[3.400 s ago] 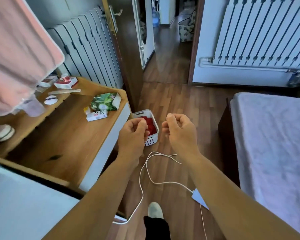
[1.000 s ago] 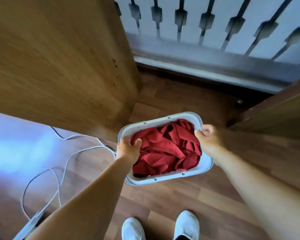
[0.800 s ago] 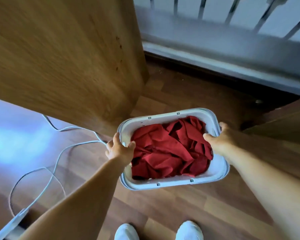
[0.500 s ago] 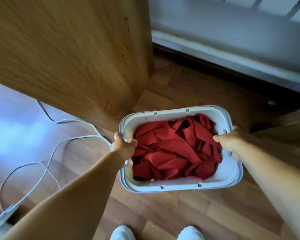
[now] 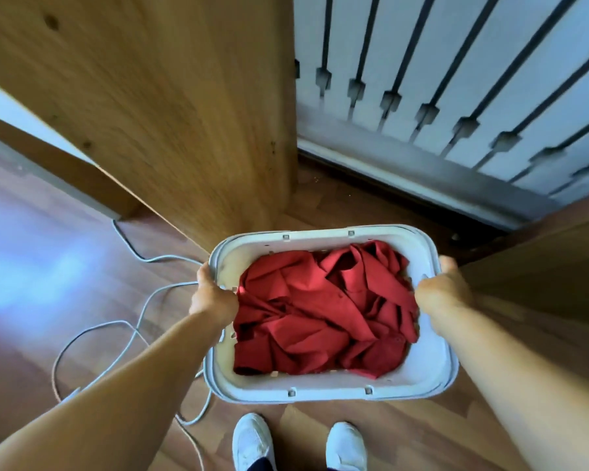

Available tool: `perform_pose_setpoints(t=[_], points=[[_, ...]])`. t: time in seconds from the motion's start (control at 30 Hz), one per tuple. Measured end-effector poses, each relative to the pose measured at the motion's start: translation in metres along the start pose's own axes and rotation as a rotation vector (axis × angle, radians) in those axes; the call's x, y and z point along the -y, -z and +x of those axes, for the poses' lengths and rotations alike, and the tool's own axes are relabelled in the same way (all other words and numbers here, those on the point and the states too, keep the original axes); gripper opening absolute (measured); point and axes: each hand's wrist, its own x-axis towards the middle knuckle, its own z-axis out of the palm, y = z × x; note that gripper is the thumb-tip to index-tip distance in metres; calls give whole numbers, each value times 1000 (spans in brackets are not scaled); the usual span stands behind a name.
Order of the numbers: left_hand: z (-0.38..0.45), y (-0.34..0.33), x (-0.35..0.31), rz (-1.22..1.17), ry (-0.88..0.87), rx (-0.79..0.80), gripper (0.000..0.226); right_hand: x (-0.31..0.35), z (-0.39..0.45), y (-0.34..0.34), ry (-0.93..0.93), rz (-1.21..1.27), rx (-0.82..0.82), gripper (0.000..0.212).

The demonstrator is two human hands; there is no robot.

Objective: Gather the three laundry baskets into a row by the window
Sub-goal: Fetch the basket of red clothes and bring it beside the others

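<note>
While both hands point(image 5: 213, 297) point(image 5: 442, 294) grip the basket point(image 5: 334, 385), a cable point(image 5: 130, 334) trails beside a wooden panel point(image 5: 170, 107)

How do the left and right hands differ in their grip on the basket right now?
The left hand has its fingers curled over the basket rim into the inside, against the red cloth; the right hand wraps the opposite rim with its thumb pointing up along the outer edge. The left hand sits above the white cable; the right is beside the wooden panel. Both are closed on the short sides.
</note>
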Motion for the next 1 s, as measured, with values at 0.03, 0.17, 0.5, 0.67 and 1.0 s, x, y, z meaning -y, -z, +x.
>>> perform_pose_setpoints(t=[0.03, 0.17, 0.5, 0.67, 1.0], points=[[-15, 17, -2, -8, -8, -20, 59, 8, -17, 15, 19, 13, 4, 50], [-65, 81, 3, -45, -39, -106, 51, 37, -77, 58, 139, 55, 49, 44], [-168, 253, 45, -140, 65, -363, 21, 123, -214, 102, 418, 70, 218, 37], [-212, 337, 88, -283, 93, -540, 27, 172, -298, 94, 575, 68, 355, 37], [-240, 480, 171, -573, 124, -751, 17, 295, -450, 41, 868, -1, 459, 51]])
